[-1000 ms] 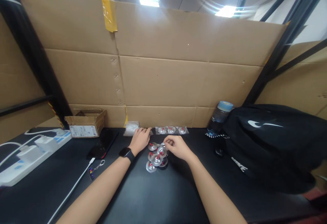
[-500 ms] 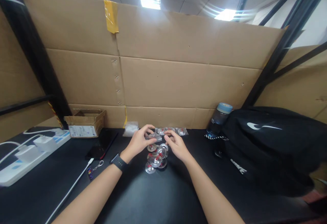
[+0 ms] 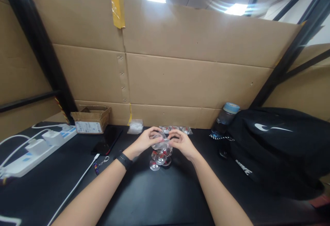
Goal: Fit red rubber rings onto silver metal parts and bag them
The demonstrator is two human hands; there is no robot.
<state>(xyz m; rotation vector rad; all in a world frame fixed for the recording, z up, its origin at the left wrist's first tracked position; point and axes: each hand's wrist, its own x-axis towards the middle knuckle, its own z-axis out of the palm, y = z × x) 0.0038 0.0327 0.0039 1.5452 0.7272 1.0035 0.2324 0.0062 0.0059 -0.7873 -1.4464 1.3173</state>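
Between my hands is a small clear plastic bag (image 3: 162, 144), pinched from both sides. My left hand (image 3: 144, 140), with a dark watch on its wrist, grips the left side of the bag. On the other side my right hand (image 3: 182, 143) has its thumb and fingers closed on the bag's right edge. Whether anything lies inside the bag I cannot tell. Just below it, a loose pile of clear round discs with red centres (image 3: 160, 159) rests on the black table, partly covered by the bag. Behind my hands lie several bagged discs (image 3: 175, 129) in a row.
A stack of clear bags (image 3: 135, 126) lies left of my hands. Farther left are a small cardboard box (image 3: 90, 120), a phone (image 3: 107, 141), a keychain (image 3: 100, 164) and a power strip (image 3: 41, 150). A water bottle (image 3: 223, 119) and a black backpack (image 3: 273, 150) stand right.
My right hand has come onto the bag, which now spreads between both hands above the pile. The whole view has shifted slightly.
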